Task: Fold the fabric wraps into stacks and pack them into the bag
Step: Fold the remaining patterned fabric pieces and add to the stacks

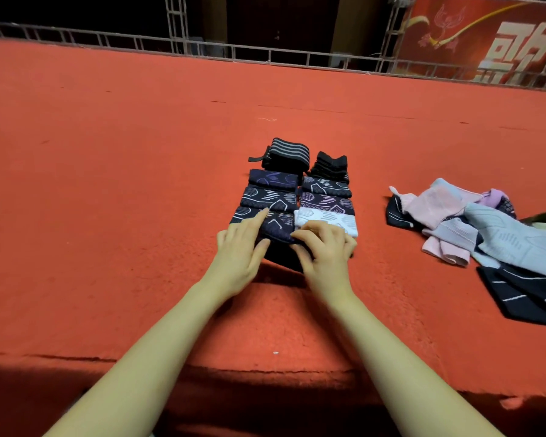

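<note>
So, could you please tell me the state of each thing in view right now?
Dark wrap: folded, under both hands.
White wrap: folded, lying beside the dark wrap.
Folded wraps: laid in two rows behind the hands.
Loose wraps: unfolded, heaped at right.
Left hand: fingers straight, pressing the dark wrap.
Right hand: fingers curled on the dark wrap's edge.

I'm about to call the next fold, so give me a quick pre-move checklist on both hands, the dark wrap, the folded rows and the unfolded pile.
1. Left hand flat on dark wrap: ok.
2. Right hand holding the wrap's near edge: ok.
3. Folded rows tidy, two columns: ok.
4. Unfolded pile apart, to the right: ok.
5. Bag in view: cannot tell.
</note>
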The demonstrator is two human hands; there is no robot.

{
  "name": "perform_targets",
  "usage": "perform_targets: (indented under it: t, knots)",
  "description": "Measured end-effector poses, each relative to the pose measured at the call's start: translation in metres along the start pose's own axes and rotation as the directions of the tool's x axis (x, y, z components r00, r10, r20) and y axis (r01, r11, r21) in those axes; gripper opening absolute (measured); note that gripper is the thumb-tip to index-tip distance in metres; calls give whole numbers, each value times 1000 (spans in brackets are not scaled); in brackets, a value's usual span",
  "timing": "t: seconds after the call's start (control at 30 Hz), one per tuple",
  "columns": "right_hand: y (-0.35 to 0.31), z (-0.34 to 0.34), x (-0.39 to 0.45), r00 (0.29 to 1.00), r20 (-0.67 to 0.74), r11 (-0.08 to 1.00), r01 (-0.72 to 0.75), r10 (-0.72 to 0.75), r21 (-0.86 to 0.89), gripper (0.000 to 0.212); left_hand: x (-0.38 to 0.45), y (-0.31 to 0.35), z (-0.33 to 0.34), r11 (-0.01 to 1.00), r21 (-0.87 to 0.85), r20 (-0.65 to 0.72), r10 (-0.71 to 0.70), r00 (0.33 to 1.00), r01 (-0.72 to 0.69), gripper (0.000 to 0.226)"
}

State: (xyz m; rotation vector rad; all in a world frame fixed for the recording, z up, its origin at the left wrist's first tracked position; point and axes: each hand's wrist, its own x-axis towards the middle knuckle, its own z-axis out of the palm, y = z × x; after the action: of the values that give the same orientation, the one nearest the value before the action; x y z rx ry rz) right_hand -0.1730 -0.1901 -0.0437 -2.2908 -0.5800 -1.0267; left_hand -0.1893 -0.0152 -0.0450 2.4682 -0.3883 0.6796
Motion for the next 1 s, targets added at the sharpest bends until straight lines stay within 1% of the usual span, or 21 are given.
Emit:
perform_targets:
  t: [0.07, 0.17, 0.23, 0.33, 0.4, 0.47, 0.57, 0.63, 0.67, 0.7, 0.73, 0.8, 0.87, 0.9, 0.93, 1.0]
  knots:
    - [-1, 6, 5, 997, 33, 998, 69, -68, -9, 22, -5, -8, -1, 999, 27, -12, -40, 999, 40, 60]
    - [2, 13, -1, 984, 124, 990, 134, -129, -33, 24, -16, -22, 2, 997, 44, 26, -65, 998, 64, 57]
    - [6, 14, -11, 975, 186, 991, 128, -121, -26, 31, -24, -28, 5, 996, 38, 28, -78, 997, 77, 56]
    - [10, 10, -20, 973, 226, 998, 63, -54, -32, 43, -31, -28, 5, 997, -11, -31, -82, 996, 81, 50]
    - [11, 9, -20, 975, 221, 1000, -9, 8, 2, 40, -31, -25, 5, 996, -23, -72, -85, 994, 83, 45]
    - [10, 9, -15, 980, 197, 998, -45, 36, 38, 34, -26, -22, 5, 996, -23, -117, -89, 989, 87, 40]
    - [6, 12, -2, 991, 131, 1000, -9, 6, 27, 28, -16, -23, 1, 999, 23, -192, -41, 980, 46, 34]
    - [0, 14, 7, 996, 84, 1000, 28, -28, -8, 24, -12, -27, -5, 995, 103, -254, 21, 967, 6, 29]
    - [-2, 16, 10, 995, 84, 999, 48, -47, -17, 23, -11, -31, -7, 989, 149, -268, 53, 962, -13, 27]
    - [-3, 18, 11, 991, 108, 997, 75, -72, -18, 23, -13, -37, -10, 980, 194, -260, 84, 962, -33, 25]
    - [-2, 20, 8, 982, 159, 994, 107, -103, -18, 24, -16, -43, -11, 970, 234, -218, 111, 970, -59, 23]
    - [1, 26, -4, 940, 303, 985, 172, -158, -19, 29, -26, -55, -11, 946, 294, -58, 164, 985, -140, 24]
    - [5, 27, -18, 898, 414, 986, 165, -150, -1, 34, -39, -60, -10, 929, 313, 120, 170, 978, -199, 31]
    - [6, 26, -22, 888, 441, 990, 140, -129, 7, 35, -43, -58, -10, 930, 313, 175, 143, 974, -193, 37]
    - [6, 25, -24, 884, 454, 992, 127, -114, 2, 36, -45, -55, -11, 936, 311, 200, 107, 974, -166, 41]
    - [7, 25, -26, 876, 469, 986, 157, -116, -48, 39, -43, -48, -12, 944, 313, 203, 40, 978, -104, 45]
